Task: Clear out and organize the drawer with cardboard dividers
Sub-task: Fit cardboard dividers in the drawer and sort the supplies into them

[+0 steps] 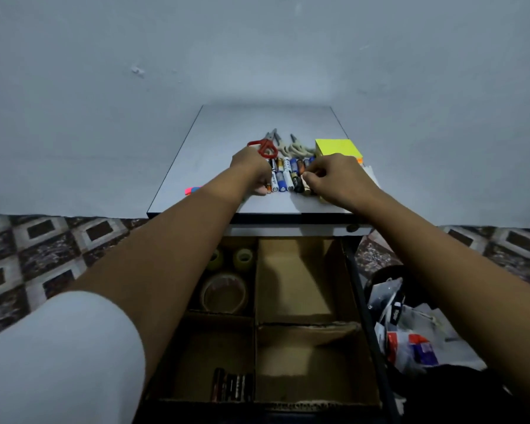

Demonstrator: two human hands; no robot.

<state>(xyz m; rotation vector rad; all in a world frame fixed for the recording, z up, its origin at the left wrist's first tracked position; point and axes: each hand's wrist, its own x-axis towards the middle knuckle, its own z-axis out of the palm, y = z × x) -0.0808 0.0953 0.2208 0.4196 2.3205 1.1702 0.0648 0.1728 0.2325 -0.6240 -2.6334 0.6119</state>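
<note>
Both hands were out over the tabletop point(257, 123). Your left hand point(251, 172) curled down against the left end of the batteries point(283, 179); whether it gripped one or only braced the row, I couldn't tell. Your right hand point(334, 182) had thumb and fingertips pinched on a battery at the right end.

Between the hands the batteries lay side by side, small smooth cylinders in white, blue and black sleeves. I'd judge you lined them up so they wouldn't roll and could be gathered as one set.

Just beyond your left knuckles sat the red scissors point(265, 147), glossy plastic loops, with beige scissors point(294, 149) beside them. Beyond your right hand was a square block of yellow sticky notes point(337, 147).

Below your forearms the drawer point(257, 405) stood open. Its cardboard dividers point(256, 301), matte brown and ragged at the edges, crossed into compartments. Translucent tape rolls point(225, 293) sat under your left forearm, and nearer you lay a few dark stored batteries point(233, 388), probably where the row belonged.
</note>
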